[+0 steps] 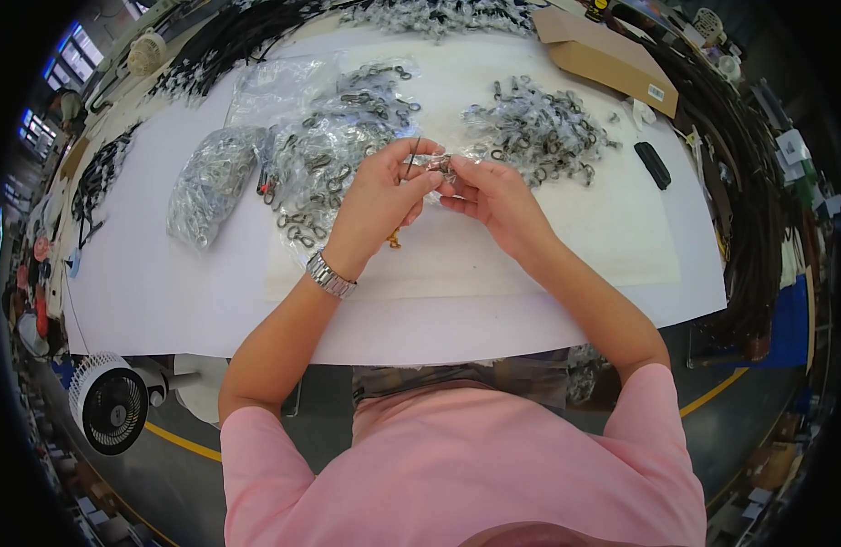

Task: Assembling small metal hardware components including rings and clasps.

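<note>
- Your white table (156, 310) is the biggest thing here, and it holds nearly all the rest.
- A long heap of dark strips (753, 219) runs down its right side.
- A wide pile of dark metal clasps in clear plastic (338, 137) lies just past your left hand.
- A smaller pile of wrapped clasps (543, 128) sits past your right hand, with a gap between the two piles.
- An open cardboard box (607, 64) stands behind that smaller pile.
- A stuffed clear bag (211, 182) rests left of the wide pile.
- Your left hand (384, 187) is narrow, with its fingertips pinched in. Your right hand (501, 191) is narrow too, and its fingertips meet the left ones.
- A thin dark tool (414, 153) pokes up from your left fingers. An orange bit (394, 239) shows under that hand; I cannot tell if they are one thing.
- A small wrapped clasp (445, 169) is the thing you work on. It sits between both sets of fingertips, above the table. You seem to be picking at its wrap. The next move likely needs one steady pinch while the other hand pulls gently.
</note>
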`<control>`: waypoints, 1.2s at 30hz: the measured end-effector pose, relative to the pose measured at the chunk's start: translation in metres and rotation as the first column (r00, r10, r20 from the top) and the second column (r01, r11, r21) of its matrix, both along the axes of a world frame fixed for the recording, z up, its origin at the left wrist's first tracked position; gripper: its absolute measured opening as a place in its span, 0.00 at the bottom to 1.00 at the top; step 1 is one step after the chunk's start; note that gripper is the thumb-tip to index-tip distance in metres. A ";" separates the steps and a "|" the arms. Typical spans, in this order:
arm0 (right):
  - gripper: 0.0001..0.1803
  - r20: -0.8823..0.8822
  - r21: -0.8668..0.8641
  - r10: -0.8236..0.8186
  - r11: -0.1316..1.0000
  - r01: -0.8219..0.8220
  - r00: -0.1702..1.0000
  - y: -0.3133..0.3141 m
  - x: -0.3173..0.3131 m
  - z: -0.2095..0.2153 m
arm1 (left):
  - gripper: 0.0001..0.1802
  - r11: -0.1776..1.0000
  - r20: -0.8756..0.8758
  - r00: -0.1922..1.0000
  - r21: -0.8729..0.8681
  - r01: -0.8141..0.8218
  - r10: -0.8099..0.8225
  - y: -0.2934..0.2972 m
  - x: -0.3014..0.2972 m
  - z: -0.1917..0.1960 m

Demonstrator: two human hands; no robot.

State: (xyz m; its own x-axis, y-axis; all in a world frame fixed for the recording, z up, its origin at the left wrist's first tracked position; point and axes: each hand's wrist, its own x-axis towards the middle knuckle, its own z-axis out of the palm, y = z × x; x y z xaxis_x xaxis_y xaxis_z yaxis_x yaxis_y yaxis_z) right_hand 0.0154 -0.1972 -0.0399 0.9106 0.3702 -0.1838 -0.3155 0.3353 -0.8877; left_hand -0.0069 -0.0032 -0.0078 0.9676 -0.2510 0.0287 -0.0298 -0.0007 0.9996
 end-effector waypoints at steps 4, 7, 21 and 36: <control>0.13 0.024 0.038 0.005 0.999 -0.006 1.000 0.000 0.003 -0.003 | 0.17 1.000 0.006 1.000 -0.027 0.011 -0.011 0.001 0.001 -0.003; 0.16 0.036 0.029 0.004 1.000 -0.005 0.999 0.002 -0.001 0.002 | 0.21 0.999 0.008 1.000 -0.029 0.027 -0.027 0.001 0.000 -0.003; 0.17 0.111 -0.081 0.017 0.997 -0.008 0.994 0.000 0.003 0.003 | 0.20 0.984 0.051 0.999 0.178 -0.012 0.003 0.004 0.002 -0.001; 0.20 0.031 0.017 -0.115 0.993 0.114 0.993 -0.008 0.005 0.012 | 0.16 0.959 0.039 0.999 0.282 -0.034 0.024 0.006 0.001 0.004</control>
